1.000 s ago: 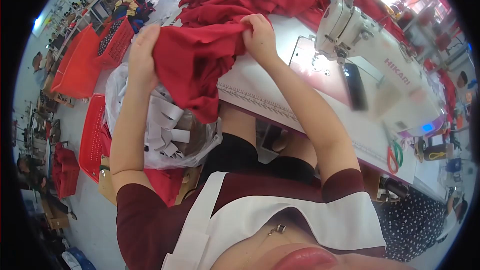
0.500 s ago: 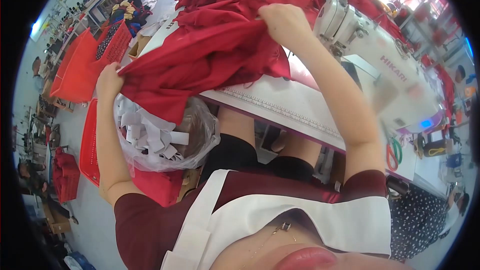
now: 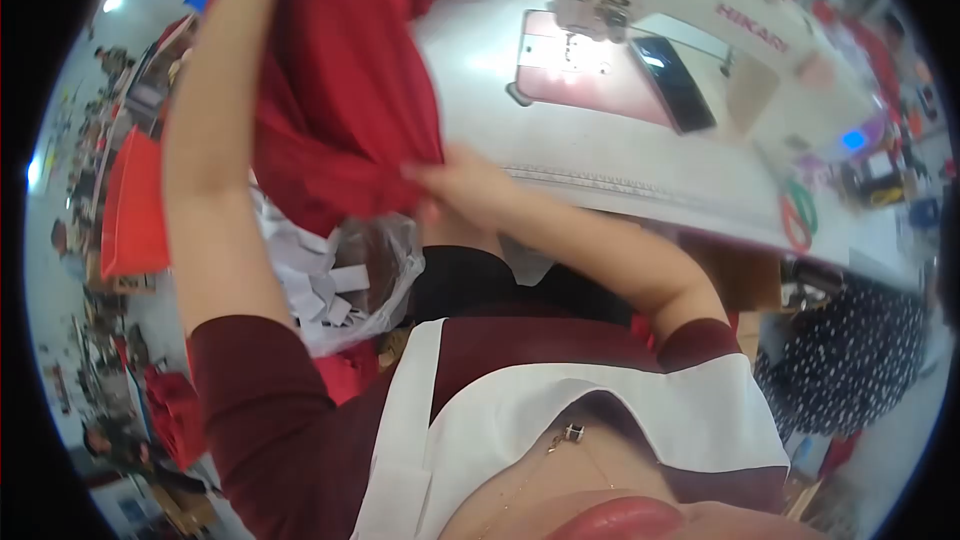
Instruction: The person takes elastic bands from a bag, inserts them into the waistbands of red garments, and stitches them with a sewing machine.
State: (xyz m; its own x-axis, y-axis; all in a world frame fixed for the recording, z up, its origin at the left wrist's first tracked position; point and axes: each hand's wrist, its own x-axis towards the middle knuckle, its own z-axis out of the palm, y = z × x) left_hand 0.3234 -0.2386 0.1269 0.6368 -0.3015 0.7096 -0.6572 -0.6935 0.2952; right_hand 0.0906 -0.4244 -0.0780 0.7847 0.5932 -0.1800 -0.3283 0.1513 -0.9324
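Observation:
A large piece of red fabric (image 3: 350, 70) hangs in folds over the table's left end and down past its front edge. My right hand (image 3: 465, 185) is closed on the fabric's lower right edge, slightly blurred by motion. My left forearm (image 3: 215, 110) reaches up along the fabric's left side, and the hand itself lies beyond the top of the view. Right of the fabric stands a white sewing machine (image 3: 745, 60), its lamp lit over the needle area. A dark phone (image 3: 672, 85) lies flat beside the pink-edged needle plate.
Below the fabric, a clear plastic bag (image 3: 395, 270) holds white scraps (image 3: 310, 280). A ruler strip (image 3: 600, 182) runs along the table's front edge. Scissors with red and green handles (image 3: 797, 215) lie at the right. An orange-red bin (image 3: 135, 210) stands on the left; more red cloth lies behind.
The fabric, stretched sideways between both hands before, now hangs down. My left hand has gone up out of view; my right hand has come down and nearer. The needle plate and phone are uncovered.

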